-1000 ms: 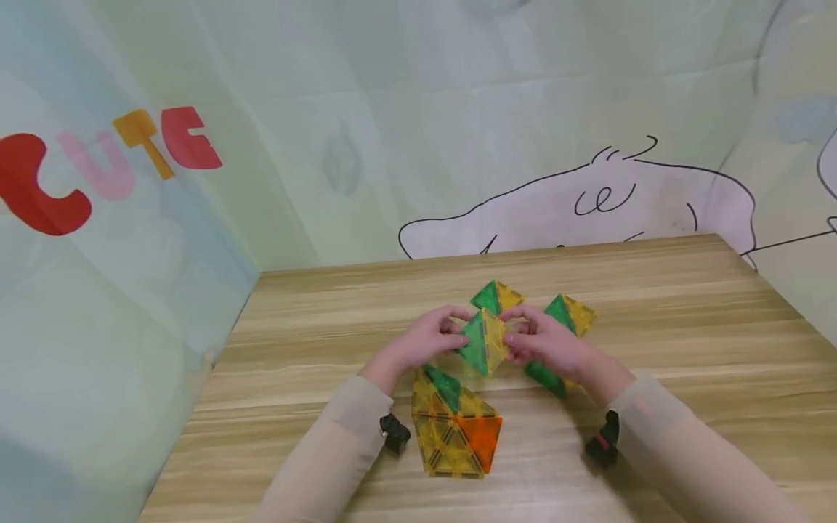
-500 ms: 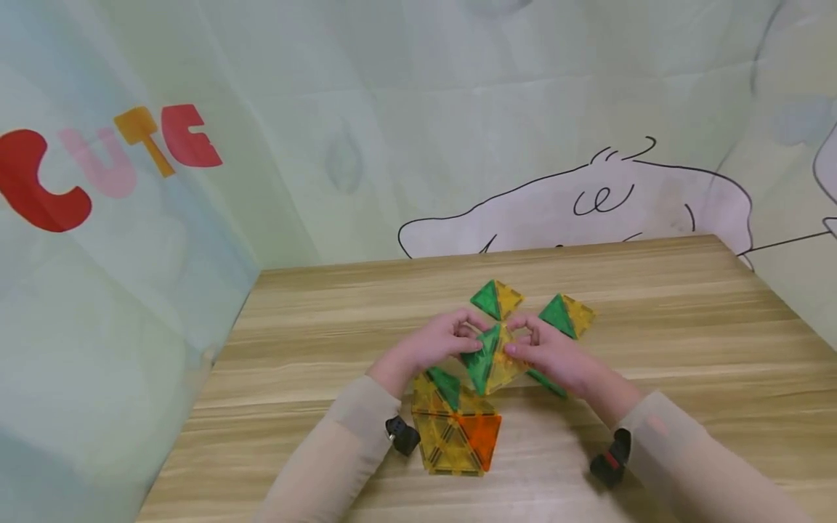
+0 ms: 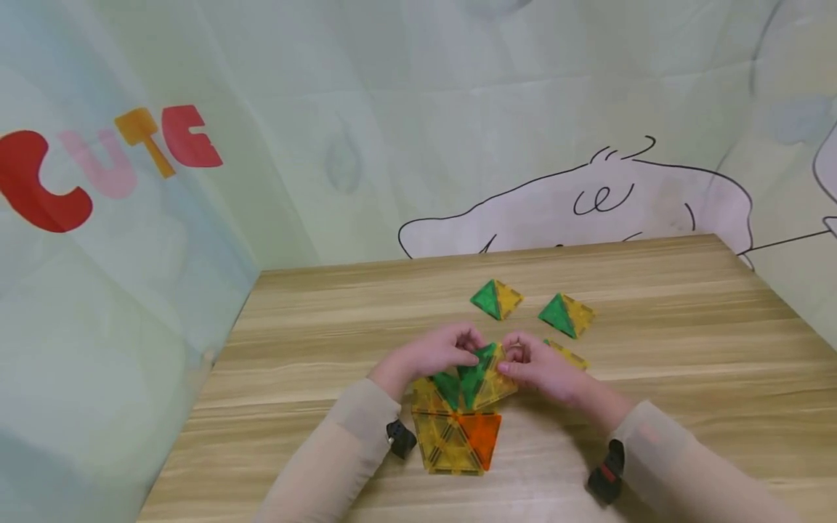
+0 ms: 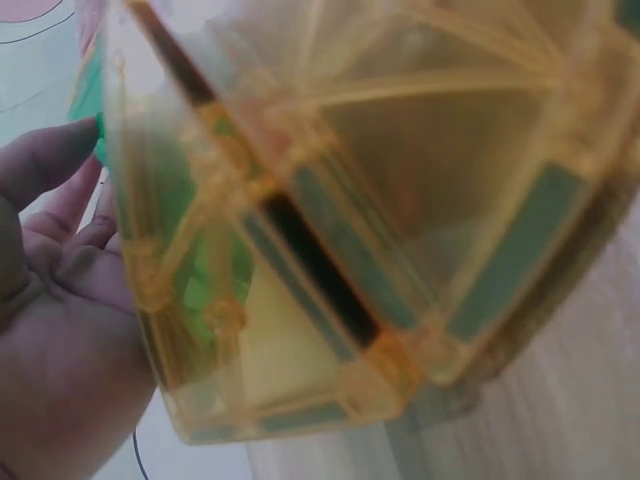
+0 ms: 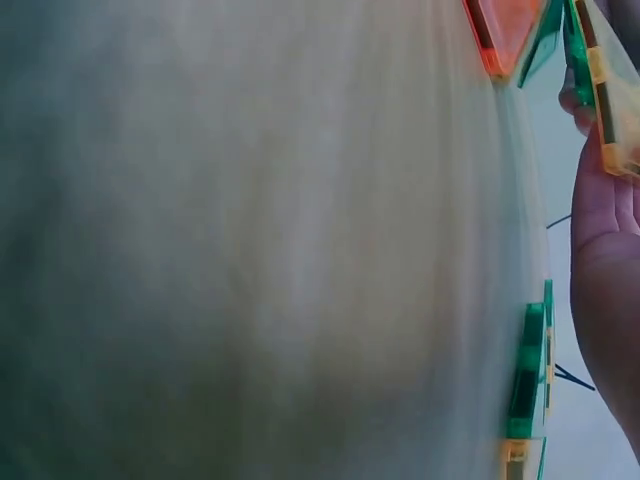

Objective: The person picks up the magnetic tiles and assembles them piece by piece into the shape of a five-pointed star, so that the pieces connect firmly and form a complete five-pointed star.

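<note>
grn/ylw tile pair (image 3: 486, 378), translucent, tilted | L hand (image 3: 441, 353) pinching grn tri (image 3: 474, 375) | R hand (image 3: 539, 368) pinching ylw tri (image 3: 495, 386)

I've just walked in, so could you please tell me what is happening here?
A person's left hand and right hand hold a green-and-yellow pair of tiles at the far side of a mostly yellow shape. Whether the two touch is unclear. Two similar pairs lie beyond on the table, and part of a third pair shows.
</note>
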`<state>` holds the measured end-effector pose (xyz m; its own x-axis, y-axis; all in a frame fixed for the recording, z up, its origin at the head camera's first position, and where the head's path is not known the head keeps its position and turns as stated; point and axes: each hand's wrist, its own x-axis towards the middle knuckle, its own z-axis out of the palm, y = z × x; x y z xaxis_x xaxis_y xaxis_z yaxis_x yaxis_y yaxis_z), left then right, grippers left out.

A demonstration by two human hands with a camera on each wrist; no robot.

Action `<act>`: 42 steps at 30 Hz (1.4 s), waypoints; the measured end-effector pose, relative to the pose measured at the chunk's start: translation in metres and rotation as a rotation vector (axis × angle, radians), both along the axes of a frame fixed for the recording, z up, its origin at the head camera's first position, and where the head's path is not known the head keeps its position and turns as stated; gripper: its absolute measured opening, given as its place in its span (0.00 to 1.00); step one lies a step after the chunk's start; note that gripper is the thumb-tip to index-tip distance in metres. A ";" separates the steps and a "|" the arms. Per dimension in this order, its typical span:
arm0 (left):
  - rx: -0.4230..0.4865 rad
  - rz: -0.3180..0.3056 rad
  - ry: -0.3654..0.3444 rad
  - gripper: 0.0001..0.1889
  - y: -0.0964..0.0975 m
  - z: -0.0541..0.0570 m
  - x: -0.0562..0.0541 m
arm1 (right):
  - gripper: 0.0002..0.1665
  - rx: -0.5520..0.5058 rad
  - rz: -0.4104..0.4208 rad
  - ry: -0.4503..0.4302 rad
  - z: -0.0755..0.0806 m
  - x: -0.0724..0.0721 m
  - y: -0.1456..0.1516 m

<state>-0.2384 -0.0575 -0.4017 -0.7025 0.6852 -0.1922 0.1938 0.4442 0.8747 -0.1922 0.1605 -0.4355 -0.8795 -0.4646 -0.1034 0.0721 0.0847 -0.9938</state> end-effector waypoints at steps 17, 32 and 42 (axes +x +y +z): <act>-0.156 -0.106 0.116 0.12 0.005 -0.002 0.005 | 0.19 0.031 -0.041 -0.048 -0.008 0.012 -0.010; -0.169 -0.114 0.135 0.15 0.010 -0.004 0.007 | 0.25 -0.028 -0.078 -0.085 -0.006 0.011 -0.005; -0.099 0.146 0.079 0.17 0.000 -0.012 0.004 | 0.27 -0.033 -0.129 0.009 0.001 -0.001 0.001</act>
<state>-0.2347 -0.0579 -0.4142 -0.8087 0.5554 -0.1937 0.1873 0.5554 0.8102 -0.1932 0.1619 -0.4342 -0.9329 -0.3507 -0.0814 0.0710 0.0426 -0.9966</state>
